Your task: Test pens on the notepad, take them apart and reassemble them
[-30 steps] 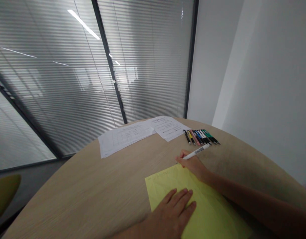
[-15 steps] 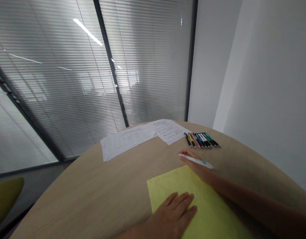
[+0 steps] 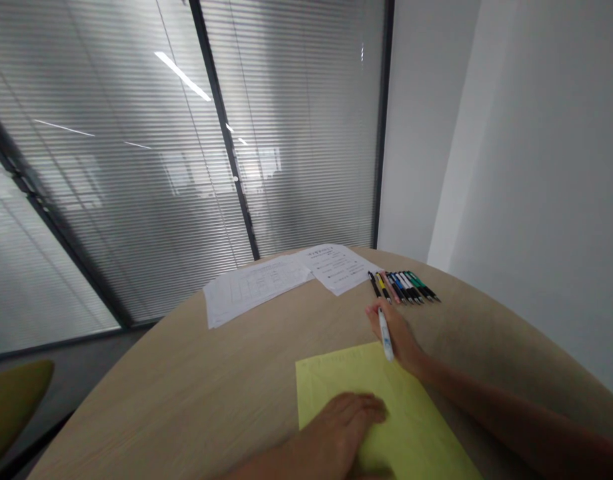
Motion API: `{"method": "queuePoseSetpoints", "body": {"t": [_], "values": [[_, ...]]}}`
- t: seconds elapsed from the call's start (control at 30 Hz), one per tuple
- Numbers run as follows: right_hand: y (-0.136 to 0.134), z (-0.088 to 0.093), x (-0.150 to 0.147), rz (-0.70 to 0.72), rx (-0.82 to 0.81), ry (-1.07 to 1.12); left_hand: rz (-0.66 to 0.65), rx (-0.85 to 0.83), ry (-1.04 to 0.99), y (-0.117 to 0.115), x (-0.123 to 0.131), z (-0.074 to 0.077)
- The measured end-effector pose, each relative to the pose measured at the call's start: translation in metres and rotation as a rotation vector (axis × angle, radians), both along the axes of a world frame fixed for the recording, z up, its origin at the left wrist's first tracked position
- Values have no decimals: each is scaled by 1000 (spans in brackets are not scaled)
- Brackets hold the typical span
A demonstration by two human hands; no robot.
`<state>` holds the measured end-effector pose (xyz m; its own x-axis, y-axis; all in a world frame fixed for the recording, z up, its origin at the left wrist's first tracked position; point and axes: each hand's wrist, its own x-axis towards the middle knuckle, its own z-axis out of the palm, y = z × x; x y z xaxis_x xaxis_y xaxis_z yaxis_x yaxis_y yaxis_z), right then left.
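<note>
White printed paper sheets (image 3: 256, 290) sit far left, clear of the writing area. Left hand (image 3: 339, 423) half-curled over yellow creased paper sheet (image 3: 314, 383), probably steadying it; blur, can't tell if gripping. Right hand (image 3: 400, 337) pinches slim white pen (image 3: 385, 333), writing-style grip.

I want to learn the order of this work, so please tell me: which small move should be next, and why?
Probably lay the white pen beside the other pens: the right hand grips it beyond the far edge of the yellow sheet, close to that row.
</note>
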<state>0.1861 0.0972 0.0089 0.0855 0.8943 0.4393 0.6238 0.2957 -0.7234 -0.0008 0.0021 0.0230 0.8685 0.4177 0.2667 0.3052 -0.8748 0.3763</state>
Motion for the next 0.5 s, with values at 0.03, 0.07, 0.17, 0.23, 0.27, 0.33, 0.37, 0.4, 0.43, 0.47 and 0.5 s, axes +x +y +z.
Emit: {"method": "queuePoseSetpoints", "body": {"t": [0.03, 0.07, 0.17, 0.23, 0.27, 0.33, 0.37, 0.4, 0.43, 0.47, 0.5], "values": [[0, 0, -1, -24, 32, -67, 42, -55, -42, -1, 0, 2], [-1, 1, -2, -40, 50, -132, 104, -100, -74, -3, 0, 5], [-9, 3, -8, -36, 25, -281, 310, -150, -84, -5, -1, 12], [-17, 6, -13, -30, 4, -369, 360, -116, -50, -3, -1, 13], [-21, 7, -16, -20, 0, -410, 349, -85, -43, -1, -1, 12], [-28, 11, -20, 2, 1, -480, 305, -14, -66, 1, 0, 8], [-31, 13, -22, 10, 2, -511, 284, 19, -89, 2, 0, 7], [-34, 15, -24, 14, 6, -542, 267, 48, -113, 2, 1, 5], [-36, 16, -25, 13, 13, -569, 256, 77, -135, 2, 1, 5], [-38, 18, -26, 10, 26, -593, 252, 104, -154, 2, 1, 4], [-39, 19, -27, 13, 43, -613, 250, 134, -169, 2, 2, 4]]}}
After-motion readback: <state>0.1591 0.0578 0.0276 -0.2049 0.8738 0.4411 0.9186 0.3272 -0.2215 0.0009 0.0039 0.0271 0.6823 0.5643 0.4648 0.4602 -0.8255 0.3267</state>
